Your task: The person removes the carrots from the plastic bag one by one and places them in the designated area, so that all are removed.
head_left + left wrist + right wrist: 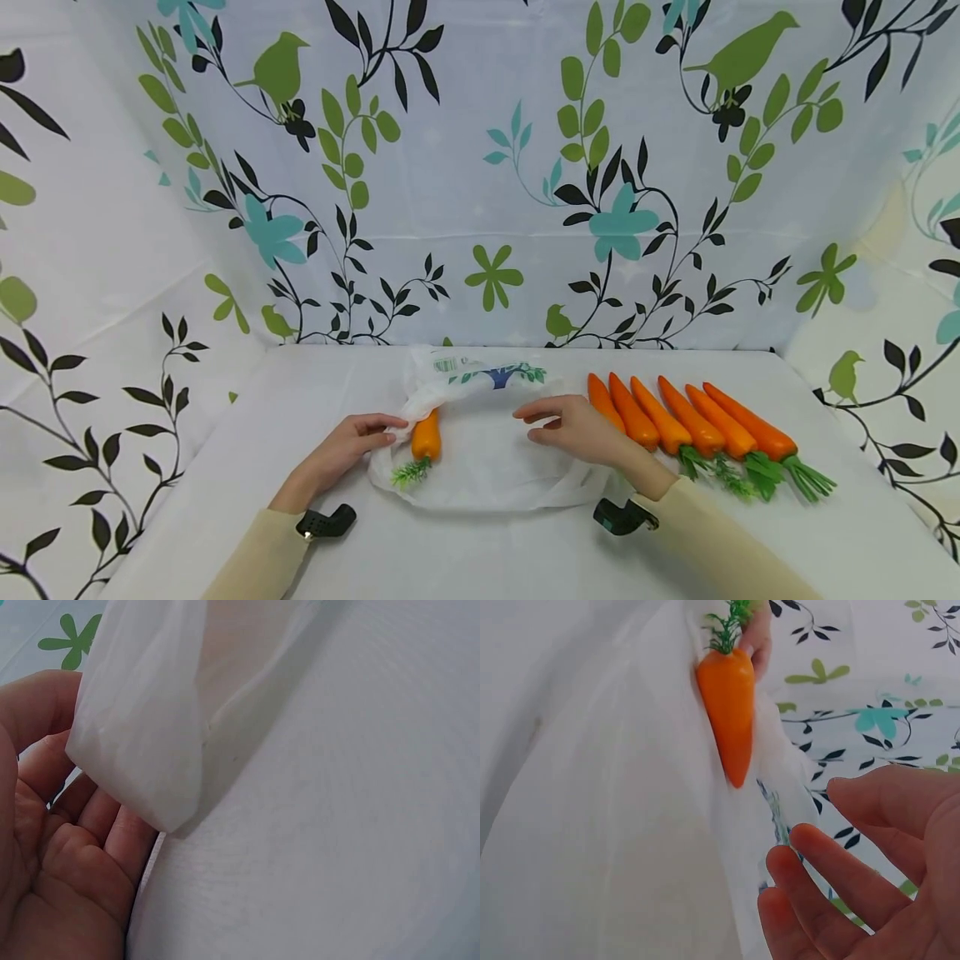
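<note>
A white plastic bag [495, 479] with a printed tree lies spread on the table. One orange carrot [426, 437] with feathery green leaves lies in the bag's mouth, tip away from me; the right wrist view also shows this carrot [729, 712]. My left hand [348, 454] pinches the left edge of the bag, beside the carrot. In the left wrist view, part of the left hand's fingers is hidden behind the bag [142, 712]. My right hand [577, 432] hovers over the bag's right side, fingers loosely bent and apart, holding nothing.
Several more carrots [701, 429] lie in a slanted row on the table to the right, beyond my right forearm, their green tops toward me. The white table [465, 558] ends at a patterned cloth backdrop [480, 200] with leaves and birds.
</note>
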Motion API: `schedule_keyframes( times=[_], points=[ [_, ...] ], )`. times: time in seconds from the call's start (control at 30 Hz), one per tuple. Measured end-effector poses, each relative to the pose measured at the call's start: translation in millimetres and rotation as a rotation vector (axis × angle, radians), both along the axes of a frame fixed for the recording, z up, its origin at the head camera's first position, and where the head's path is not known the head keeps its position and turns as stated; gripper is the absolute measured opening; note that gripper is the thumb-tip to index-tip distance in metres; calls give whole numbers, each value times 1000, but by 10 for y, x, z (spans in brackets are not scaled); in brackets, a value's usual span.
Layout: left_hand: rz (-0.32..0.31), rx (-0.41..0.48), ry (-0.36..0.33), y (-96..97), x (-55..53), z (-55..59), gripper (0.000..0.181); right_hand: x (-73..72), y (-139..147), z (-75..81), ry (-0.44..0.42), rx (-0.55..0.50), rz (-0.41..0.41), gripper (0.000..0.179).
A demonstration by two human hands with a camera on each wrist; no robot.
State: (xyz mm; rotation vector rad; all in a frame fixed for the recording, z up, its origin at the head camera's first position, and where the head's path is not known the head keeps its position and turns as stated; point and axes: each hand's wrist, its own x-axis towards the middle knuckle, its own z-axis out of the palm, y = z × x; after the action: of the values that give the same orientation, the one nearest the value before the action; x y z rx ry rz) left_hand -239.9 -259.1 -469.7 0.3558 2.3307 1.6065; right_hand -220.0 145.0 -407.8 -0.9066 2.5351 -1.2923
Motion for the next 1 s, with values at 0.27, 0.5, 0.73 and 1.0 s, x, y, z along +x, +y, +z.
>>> schedule_keyframes(
  times=[0.27, 0.5, 0.73, 1.0],
  points=[
    [4, 3, -3, 18, 12, 13, 31, -89, -324, -43, -11, -19, 57, 33],
    [4, -2, -9, 2, -1, 3, 31, -149, -579, -102, -42, 20, 46, 36],
    [-6, 4, -4, -8, -18, -4, 32, -210, -845, -165, -85, 39, 85, 39],
    [-19, 11, -4, -8, -6, -2, 34, -247, -1095, -232, -130, 66, 67, 41]
  ],
)
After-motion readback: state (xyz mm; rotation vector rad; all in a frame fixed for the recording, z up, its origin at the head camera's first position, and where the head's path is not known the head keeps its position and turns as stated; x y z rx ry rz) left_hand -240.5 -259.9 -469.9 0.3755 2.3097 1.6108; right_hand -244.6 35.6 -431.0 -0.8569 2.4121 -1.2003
